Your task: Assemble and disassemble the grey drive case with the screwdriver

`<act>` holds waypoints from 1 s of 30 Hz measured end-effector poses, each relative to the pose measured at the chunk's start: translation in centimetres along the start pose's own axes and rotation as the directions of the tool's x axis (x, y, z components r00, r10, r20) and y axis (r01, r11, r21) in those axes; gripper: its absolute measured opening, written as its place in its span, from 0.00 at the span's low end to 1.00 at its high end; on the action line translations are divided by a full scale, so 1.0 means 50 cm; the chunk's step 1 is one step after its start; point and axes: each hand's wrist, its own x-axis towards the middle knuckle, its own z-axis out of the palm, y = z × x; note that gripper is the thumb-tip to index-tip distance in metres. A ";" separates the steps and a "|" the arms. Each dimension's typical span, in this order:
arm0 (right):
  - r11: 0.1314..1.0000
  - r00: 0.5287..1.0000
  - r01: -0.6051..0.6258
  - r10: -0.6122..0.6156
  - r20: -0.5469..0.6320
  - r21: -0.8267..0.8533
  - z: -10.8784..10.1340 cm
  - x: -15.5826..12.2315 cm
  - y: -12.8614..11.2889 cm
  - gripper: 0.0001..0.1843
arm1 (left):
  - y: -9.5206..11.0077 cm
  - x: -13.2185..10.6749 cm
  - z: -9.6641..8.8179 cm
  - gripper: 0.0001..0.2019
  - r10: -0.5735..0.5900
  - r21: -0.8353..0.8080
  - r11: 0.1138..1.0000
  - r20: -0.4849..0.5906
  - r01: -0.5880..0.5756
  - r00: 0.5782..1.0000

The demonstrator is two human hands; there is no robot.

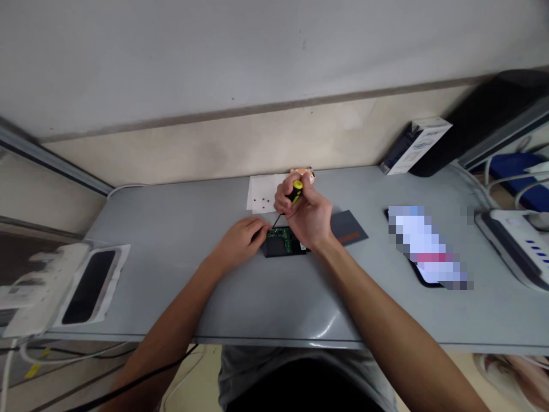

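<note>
From my end: black device [278, 247] with a green circuit board showing lies flat on the desk [163, 280], dead ahead of the torso, in between and just below the hands. Long axis runs side to side, right end partly covered by the right wrist. Right hand [310, 216] wraps a yellow-black screwdriver [296, 193], palm side up to my camera, fingers curled around the handle. Shaft slants down and left; tip ends at the board's upper left corner, seating unclear to me. That corner is the key spot: left hand [244, 240] is nearer, fingertips bunched right there, thumb close in. Can't tell if they're pinching something small or just steadying the edge. Right hand's bulk sits up and right of the corner, tool bridging the gap. Beyond: white paper [256, 186] with small dark bits [263, 199]. Right side: flat dark panel [349, 224], partly behind the right hand.
</note>
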 end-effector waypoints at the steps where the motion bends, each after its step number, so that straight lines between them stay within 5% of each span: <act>1: 1.000 1.000 -0.001 0.001 0.005 0.004 0.001 0.000 0.000 0.30 | 0.000 0.000 0.000 0.13 -0.001 0.000 1.000 -0.001 0.001 1.000; 30: 1.000 1.000 0.020 -0.020 -0.002 -0.020 0.002 0.000 0.005 0.32 | 0.005 0.004 0.000 0.12 -0.016 -0.016 1.000 -0.044 0.016 0.999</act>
